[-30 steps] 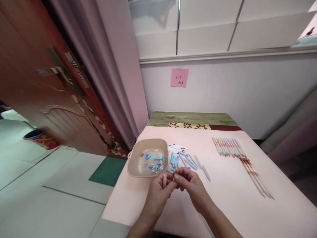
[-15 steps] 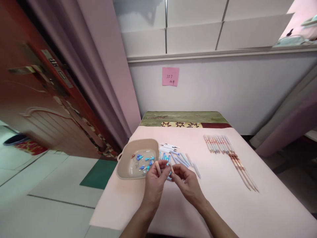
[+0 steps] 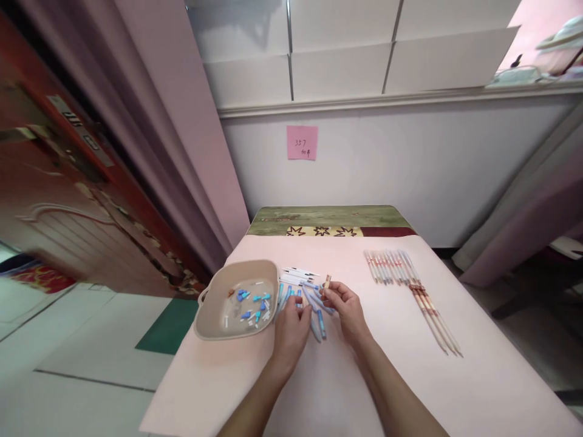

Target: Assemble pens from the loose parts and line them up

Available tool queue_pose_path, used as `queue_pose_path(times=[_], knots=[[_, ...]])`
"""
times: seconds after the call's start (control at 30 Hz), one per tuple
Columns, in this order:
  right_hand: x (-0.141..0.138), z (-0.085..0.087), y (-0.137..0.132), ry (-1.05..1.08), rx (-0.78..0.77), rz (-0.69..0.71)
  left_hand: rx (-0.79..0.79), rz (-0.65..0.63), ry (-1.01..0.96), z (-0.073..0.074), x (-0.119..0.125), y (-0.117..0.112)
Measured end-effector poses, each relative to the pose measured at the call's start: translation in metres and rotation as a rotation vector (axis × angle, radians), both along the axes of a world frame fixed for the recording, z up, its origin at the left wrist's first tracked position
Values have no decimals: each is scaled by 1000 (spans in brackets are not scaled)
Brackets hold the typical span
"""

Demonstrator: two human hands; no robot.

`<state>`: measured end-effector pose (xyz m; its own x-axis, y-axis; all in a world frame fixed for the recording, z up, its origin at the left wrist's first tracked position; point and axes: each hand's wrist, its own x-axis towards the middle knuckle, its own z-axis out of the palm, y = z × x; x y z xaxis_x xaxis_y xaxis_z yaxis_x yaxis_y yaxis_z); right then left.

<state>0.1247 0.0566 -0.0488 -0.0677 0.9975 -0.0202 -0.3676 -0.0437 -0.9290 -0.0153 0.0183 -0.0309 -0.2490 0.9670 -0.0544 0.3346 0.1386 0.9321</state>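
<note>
My right hand [image 3: 346,306] pinches a short beige pen part with brown print [image 3: 327,281], held upright above the pile. Close by, my left hand [image 3: 291,328] is closed over the pile's near side, with a slim beige pen barrel [image 3: 305,300] showing between thumb and fingers, partly hidden. Around and beneath both hands lie loose blue and light-blue pen barrels [image 3: 321,325], some covered by my fingers. White pen refills with dark tips [image 3: 298,276] lie just behind them.
A beige basin [image 3: 214,334] at the left holds small blue, white and brown pieces. Several pens [image 3: 387,267] lie in a row at the right, and a few brown-patterned ones [image 3: 435,318] lie nearer. A pink note [image 3: 302,143] is stuck to the wall behind the table.
My hands have moved apart. The right has lifted the short beige part up and away, while the left has lowered toward the pile. The view has shifted slightly to the right.
</note>
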Motion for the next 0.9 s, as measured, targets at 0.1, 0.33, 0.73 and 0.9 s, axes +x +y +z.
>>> queue_pose_path(times=[0.1, 0.33, 0.73, 0.9], knots=[[4, -1, -1, 70, -73, 32, 59, 30, 119, 4, 2, 2], [7, -2, -2, 96, -98, 103, 123, -73, 74, 19, 1, -13], [-9, -3, -17, -127, 60, 300, 124, -20, -266, 38, 0, -2], [-14, 7, -1, -128, 43, 177, 158, 17, -241, 60, -30, 5]])
